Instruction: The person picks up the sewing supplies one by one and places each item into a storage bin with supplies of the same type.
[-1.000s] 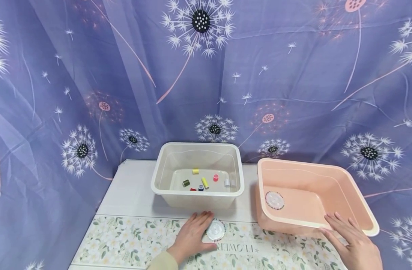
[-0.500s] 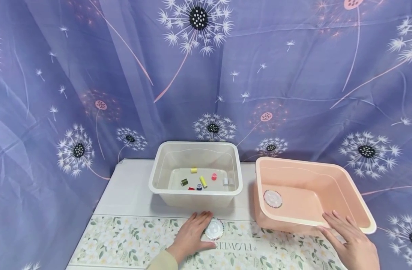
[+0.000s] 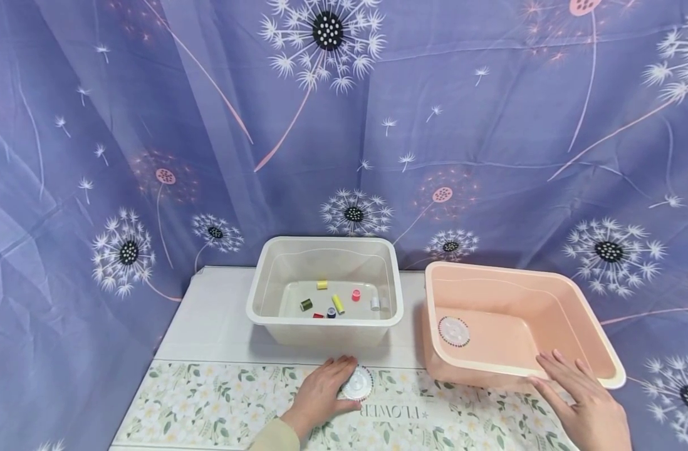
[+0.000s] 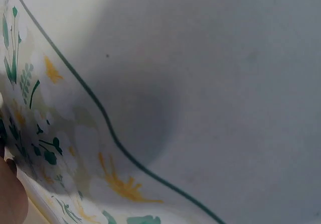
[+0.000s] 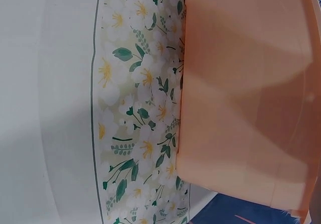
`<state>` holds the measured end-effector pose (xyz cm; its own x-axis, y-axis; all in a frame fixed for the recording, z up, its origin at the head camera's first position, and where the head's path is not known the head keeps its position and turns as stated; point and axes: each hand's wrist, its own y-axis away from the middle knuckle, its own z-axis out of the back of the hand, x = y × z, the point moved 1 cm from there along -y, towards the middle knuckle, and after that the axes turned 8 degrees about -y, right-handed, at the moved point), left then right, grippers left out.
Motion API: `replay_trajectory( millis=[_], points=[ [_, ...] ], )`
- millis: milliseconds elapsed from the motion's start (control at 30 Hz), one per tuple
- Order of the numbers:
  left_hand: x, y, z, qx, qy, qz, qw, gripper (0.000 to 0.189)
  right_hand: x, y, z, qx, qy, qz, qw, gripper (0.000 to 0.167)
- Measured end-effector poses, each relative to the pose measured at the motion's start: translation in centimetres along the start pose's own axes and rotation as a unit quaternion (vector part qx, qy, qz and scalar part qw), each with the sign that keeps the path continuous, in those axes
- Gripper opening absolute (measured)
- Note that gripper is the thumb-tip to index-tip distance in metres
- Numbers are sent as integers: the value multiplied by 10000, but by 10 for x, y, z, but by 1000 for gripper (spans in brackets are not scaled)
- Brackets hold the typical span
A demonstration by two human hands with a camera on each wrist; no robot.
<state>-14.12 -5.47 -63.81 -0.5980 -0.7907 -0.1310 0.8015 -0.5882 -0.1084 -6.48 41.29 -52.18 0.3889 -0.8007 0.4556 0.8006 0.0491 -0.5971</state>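
Observation:
On the flowered strip of the table, my left hand [image 3: 320, 393] lies palm down with its thumb spread. It is right beside a round pin wheel [image 3: 359, 383], a clear disc ringed with coloured pin heads; whether the fingers touch its edge I cannot tell. At the right, my right hand [image 3: 586, 404] has its fingers extended at the front rim of a pink plastic bin [image 3: 490, 368]. A second pin wheel [image 3: 453, 331] lies inside that bin, toward its left. The right wrist view shows the bin's outer wall [image 5: 246, 108]; the left one shows mostly tabletop.
A whitish bin [image 3: 324, 335] stands behind the left hand, with several small thread spools inside, among them a yellow spool [image 3: 338, 304] and a dark green spool [image 3: 306, 305]. A blue dandelion-print curtain [image 3: 299, 200] hangs behind the table [image 3: 208, 326].
The head view has shifted slightly, so the bins appear a little further left. Both hands and the pin wheels keep their places.

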Motion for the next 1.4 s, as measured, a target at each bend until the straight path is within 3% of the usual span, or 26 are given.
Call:
replay_trajectory(
  millis=[400, 733, 1400],
  points=[
    [-1, -6, 3, 128, 282, 194, 9993, 81, 1, -2, 0, -37, 3, -6, 10000, 62],
    [0, -12, 9, 373, 910, 578, 9935, 78, 1, -2, 0, -37, 27, -19, 10000, 64],
    [0, -10, 6, 216, 1362, 720, 9878, 78, 4, 0, 0, 68, 151, -228, 9996, 61]
  ],
)
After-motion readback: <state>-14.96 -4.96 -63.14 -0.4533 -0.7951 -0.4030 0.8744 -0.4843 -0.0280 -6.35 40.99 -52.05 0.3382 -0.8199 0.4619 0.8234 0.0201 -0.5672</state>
